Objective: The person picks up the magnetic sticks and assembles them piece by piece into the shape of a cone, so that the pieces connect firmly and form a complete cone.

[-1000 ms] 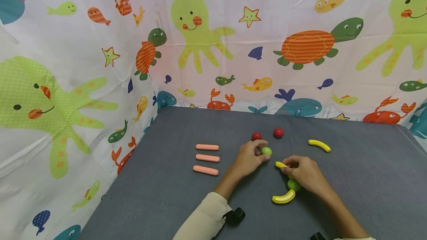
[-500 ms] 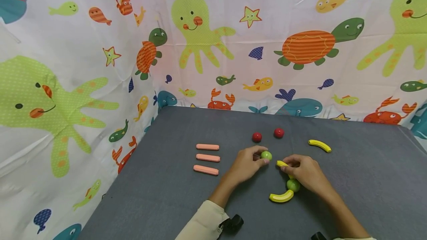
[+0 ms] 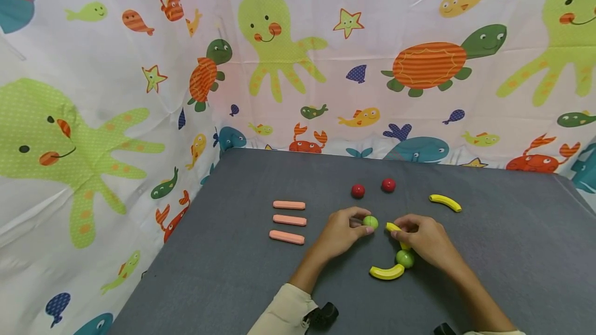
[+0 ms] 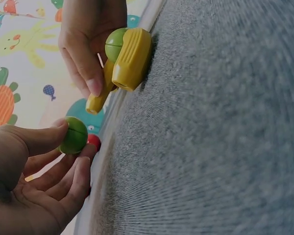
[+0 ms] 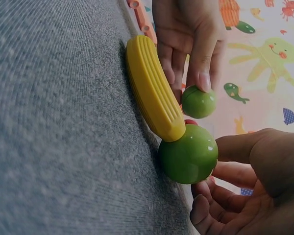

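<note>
Nearest on the grey bench (image 3: 233, 273) lies a yellow toy banana (image 3: 386, 272), and a shiny round green ball (image 3: 405, 258) touches its end, just beside the right hand (image 3: 426, 242), whose curled fingers hold a second yellow banana (image 3: 393, 229). A bit farther, the left hand (image 3: 342, 231) pinches a smaller green ball (image 3: 370, 222) between thumb and fingertip, close to the right hand. Farther back sit two red balls (image 3: 357, 191), a third banana (image 3: 445, 202) and three pink sticks (image 3: 289, 220).
</note>
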`<move>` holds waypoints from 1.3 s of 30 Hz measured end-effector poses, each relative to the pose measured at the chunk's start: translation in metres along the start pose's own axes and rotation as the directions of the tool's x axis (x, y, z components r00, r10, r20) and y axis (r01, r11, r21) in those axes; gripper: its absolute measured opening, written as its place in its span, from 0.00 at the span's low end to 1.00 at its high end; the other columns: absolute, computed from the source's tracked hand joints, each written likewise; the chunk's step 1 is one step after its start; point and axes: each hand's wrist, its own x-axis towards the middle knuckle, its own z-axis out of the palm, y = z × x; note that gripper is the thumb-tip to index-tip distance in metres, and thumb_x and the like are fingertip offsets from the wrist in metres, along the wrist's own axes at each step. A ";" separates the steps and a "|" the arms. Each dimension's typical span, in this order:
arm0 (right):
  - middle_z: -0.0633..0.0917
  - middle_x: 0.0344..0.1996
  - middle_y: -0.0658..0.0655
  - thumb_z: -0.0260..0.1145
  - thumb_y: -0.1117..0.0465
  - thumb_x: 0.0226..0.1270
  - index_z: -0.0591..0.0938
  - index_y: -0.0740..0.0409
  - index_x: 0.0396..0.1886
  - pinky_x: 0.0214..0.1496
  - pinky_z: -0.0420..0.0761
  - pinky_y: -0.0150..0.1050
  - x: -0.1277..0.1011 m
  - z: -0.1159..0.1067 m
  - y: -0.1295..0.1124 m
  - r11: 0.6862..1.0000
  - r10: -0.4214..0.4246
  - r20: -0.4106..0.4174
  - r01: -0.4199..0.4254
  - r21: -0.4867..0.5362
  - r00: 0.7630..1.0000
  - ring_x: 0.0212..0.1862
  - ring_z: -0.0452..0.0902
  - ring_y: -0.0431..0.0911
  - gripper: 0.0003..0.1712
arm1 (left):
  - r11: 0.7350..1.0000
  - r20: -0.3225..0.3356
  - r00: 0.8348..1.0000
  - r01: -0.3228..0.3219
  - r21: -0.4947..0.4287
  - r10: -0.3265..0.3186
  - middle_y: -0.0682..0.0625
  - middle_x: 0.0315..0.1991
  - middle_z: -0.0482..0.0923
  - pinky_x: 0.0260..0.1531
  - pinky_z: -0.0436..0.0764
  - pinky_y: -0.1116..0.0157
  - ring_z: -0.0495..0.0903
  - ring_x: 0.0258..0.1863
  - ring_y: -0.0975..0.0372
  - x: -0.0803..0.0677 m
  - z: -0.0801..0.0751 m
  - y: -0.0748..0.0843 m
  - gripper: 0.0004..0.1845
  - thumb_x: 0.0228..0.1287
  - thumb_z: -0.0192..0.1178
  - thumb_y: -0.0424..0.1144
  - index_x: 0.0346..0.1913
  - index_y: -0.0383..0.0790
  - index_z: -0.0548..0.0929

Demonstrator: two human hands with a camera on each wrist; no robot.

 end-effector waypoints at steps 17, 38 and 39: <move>0.84 0.36 0.52 0.76 0.54 0.70 0.90 0.56 0.51 0.32 0.75 0.36 -0.002 0.004 -0.003 0.999 -0.028 0.019 0.027 0.031 0.999 0.37 0.77 0.46 0.15 | 1.000 0.036 0.999 -0.002 0.026 0.001 0.53 0.56 0.88 0.47 0.82 0.73 0.86 0.46 0.72 0.001 0.005 -0.003 0.18 0.74 0.68 0.40 0.63 0.41 0.86; 0.84 0.34 0.52 0.76 0.56 0.70 0.90 0.57 0.50 0.32 0.75 0.35 -0.002 0.004 -0.004 0.999 -0.037 0.034 0.036 0.025 0.999 0.36 0.77 0.46 0.14 | 0.997 0.022 1.000 -0.021 0.079 0.019 0.54 0.52 0.84 0.48 0.81 0.72 0.83 0.45 0.72 0.001 0.008 -0.005 0.19 0.73 0.69 0.41 0.64 0.43 0.87; 0.84 0.34 0.52 0.76 0.56 0.70 0.90 0.57 0.50 0.32 0.75 0.35 -0.002 0.004 -0.003 0.999 -0.035 0.033 0.034 0.024 0.999 0.36 0.77 0.46 0.14 | 0.997 0.024 1.000 -0.019 0.069 0.017 0.54 0.53 0.85 0.48 0.82 0.72 0.84 0.46 0.72 0.001 0.009 -0.005 0.19 0.73 0.69 0.41 0.64 0.43 0.87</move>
